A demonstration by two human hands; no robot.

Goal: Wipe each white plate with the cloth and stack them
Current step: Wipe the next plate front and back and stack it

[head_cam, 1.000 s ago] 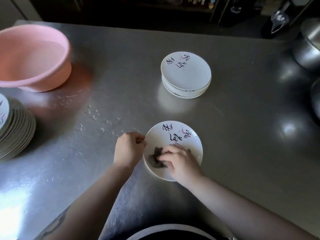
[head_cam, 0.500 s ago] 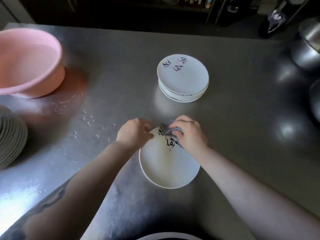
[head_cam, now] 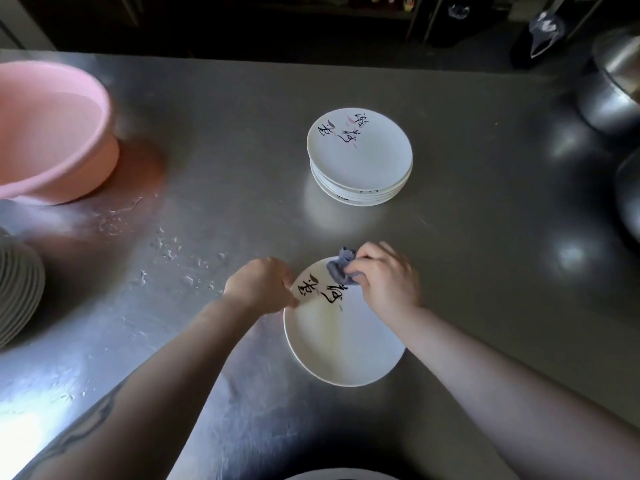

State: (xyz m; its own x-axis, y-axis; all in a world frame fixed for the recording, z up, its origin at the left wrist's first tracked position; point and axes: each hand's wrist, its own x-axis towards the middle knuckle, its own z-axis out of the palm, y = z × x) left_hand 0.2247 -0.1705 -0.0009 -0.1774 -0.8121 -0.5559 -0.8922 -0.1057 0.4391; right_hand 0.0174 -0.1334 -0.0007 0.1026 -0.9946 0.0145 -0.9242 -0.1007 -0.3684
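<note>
Your right hand point(head_cam: 384, 282), as grip, clasps the bunched grey cloth point(head_cam: 341, 268) and presses it on the far edge of the white plate point(head_cam: 343, 344), beside its black brush lettering. Your left hand point(head_cam: 259, 289) pinches that plate's left rim, fingers curled over the edge. Head view: the plate lies flat on the steel desk point(head_cam: 485, 237), directly in front of you, between your two forearms. Beyond it, well apart, stands the stack of wiped plates point(head_cam: 360, 157), the top one bearing the same lettering. At the far left a pink basin point(head_cam: 52, 133) sits on the desk, and a second stack of plates point(head_cam: 17, 289) is cut by the left frame edge. Water droplets point(head_cam: 169, 251) lie scattered between basin and plate. Metal pots point(head_cam: 613, 91) occupy the right edge.
</note>
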